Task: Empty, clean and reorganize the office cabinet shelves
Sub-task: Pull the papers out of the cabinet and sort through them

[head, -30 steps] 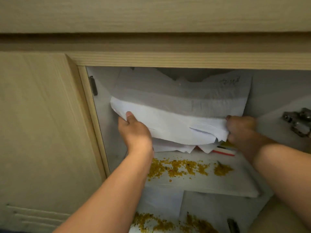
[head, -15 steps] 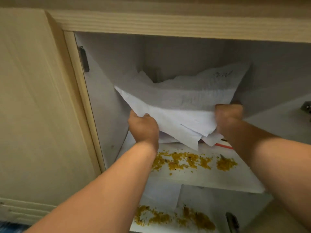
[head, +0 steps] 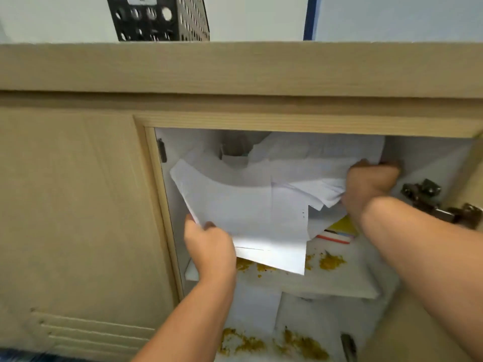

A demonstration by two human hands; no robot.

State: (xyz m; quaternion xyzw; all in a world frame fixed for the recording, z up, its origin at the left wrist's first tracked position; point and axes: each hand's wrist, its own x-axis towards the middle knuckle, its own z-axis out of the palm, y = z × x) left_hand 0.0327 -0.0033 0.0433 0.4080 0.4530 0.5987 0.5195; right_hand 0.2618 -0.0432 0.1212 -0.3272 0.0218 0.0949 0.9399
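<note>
A loose stack of white papers (head: 251, 205) hangs tilted in the open cabinet, above its white middle shelf (head: 326, 283). My left hand (head: 209, 246) grips the stack's lower left corner. At the upper right edge of the stack, my right hand (head: 368, 186) holds the crumpled sheets. Under the papers lie a yellow item (head: 342, 226) and a red-edged item (head: 334, 239), mostly hidden. Yellow crumbs (head: 329, 261) are scattered on the shelf.
More yellow crumbs (head: 300, 346) lie on the cabinet floor beside white sheets (head: 308, 317). A closed wooden door (head: 73, 218) stands on the left. Metal hinges (head: 439, 202) sit at the right. A black perforated holder (head: 159, 18) stands on top of the cabinet.
The papers have come forward and down, with the left corner now lower near the shelf front. My right hand has risen. The camera has tilted up, showing the cabinet top.
</note>
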